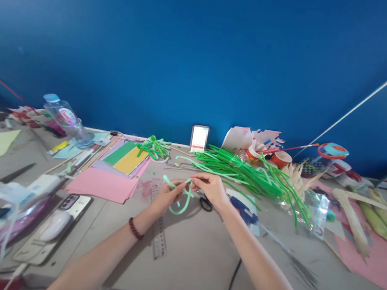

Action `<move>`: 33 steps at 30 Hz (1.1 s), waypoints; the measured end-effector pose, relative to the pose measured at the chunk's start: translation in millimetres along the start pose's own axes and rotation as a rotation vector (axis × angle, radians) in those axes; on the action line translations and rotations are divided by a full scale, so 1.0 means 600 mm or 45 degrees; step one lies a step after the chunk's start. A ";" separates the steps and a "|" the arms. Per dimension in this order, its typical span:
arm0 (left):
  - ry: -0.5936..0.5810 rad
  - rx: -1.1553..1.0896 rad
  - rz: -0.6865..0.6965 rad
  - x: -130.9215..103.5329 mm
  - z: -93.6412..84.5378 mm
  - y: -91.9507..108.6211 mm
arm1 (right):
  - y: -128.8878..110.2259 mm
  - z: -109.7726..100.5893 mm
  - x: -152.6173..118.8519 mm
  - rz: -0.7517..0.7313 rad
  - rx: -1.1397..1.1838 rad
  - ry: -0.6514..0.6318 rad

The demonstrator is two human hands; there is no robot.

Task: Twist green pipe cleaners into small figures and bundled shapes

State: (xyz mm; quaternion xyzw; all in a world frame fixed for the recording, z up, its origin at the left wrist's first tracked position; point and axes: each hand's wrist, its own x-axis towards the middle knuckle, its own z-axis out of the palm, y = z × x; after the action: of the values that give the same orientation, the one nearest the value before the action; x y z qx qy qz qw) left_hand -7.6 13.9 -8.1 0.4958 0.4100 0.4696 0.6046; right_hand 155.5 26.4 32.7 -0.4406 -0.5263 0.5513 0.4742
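Note:
Light green pipe cleaners [181, 209], bent into a loop with ends sticking out, are held between both hands above the table. My left hand [167, 197] pinches them from the left, fingers closed. From the right, my right hand [210, 189] grips the same piece near its top with thumb and fingertips together. A clear ruler [159, 239] lies under my left hand. Black-handled scissors [205, 204] rest just below my right hand, their blades partly hidden. Behind the hands is a big bundle of green pipe cleaners [243, 172].
A blue glue gun [243, 211] lies right of my right forearm, its cable crossing the table's front edge. Pink paper [103, 185] and coloured sheets are at left, near a phone [77, 205]. A plastic bottle [65, 116] leans at back left. Corn cobs [373, 218] lie far right.

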 end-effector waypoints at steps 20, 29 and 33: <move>0.033 0.091 -0.006 -0.005 0.001 0.012 | 0.028 0.021 -0.004 -0.209 -0.221 0.129; -0.092 -0.055 -0.013 -0.006 0.002 0.016 | 0.023 0.024 -0.010 -0.266 -0.329 0.147; -0.148 -0.082 0.004 -0.005 0.002 0.016 | 0.021 0.026 -0.013 -0.269 -0.363 0.144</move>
State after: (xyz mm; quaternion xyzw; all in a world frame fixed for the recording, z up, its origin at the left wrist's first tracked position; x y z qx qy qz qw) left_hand -8.7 11.2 1.5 0.5032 0.3581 0.4540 0.6422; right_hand 140.9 16.2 21.2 -0.4759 -0.6150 0.3925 0.4912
